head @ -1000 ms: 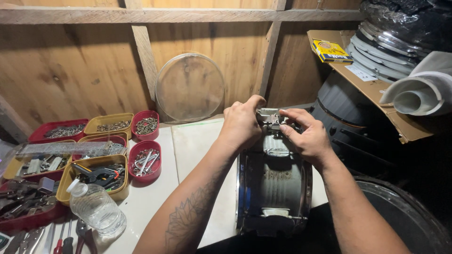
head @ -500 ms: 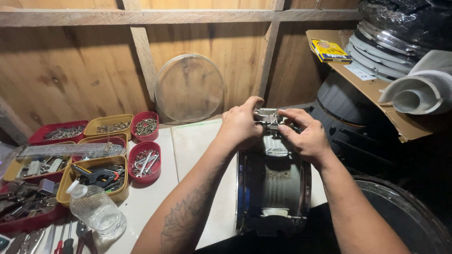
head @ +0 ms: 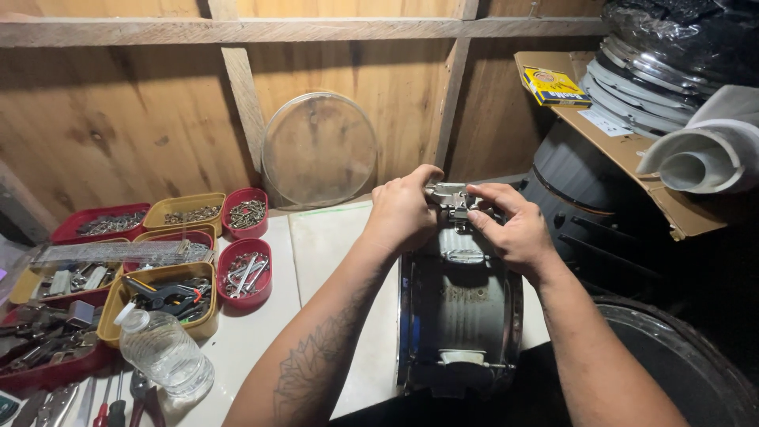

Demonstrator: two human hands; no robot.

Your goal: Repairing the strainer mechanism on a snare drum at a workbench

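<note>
Both hands are up at the far end of the drum [head: 461, 312], which lies on its side on the white table [head: 316, 245] with its shell facing the camera. The left hand [head: 403, 215] has its grip pinched on the left end of the small metal fitting [head: 447, 192] bolted to the shell, thumb and fingers closed around it. The right hand [head: 510, 229] is clamped on the fitting from the other side, fingertips on its lower part. From half a second back almost nothing has shifted: the hands sit in the same spot on the fitting and the drum hasn't rolled, so this looks like slow, fiddly work on that one part. Can't really tell whether the fingers are turning a screw or just holding it, they cover it. Left of the drum sit red and yellow trays [head: 168, 278] of screws and bits, and a plastic bottle [head: 164, 352]. A clear drumhead [head: 319, 150] leans on the wooden wall behind the drum.
</note>
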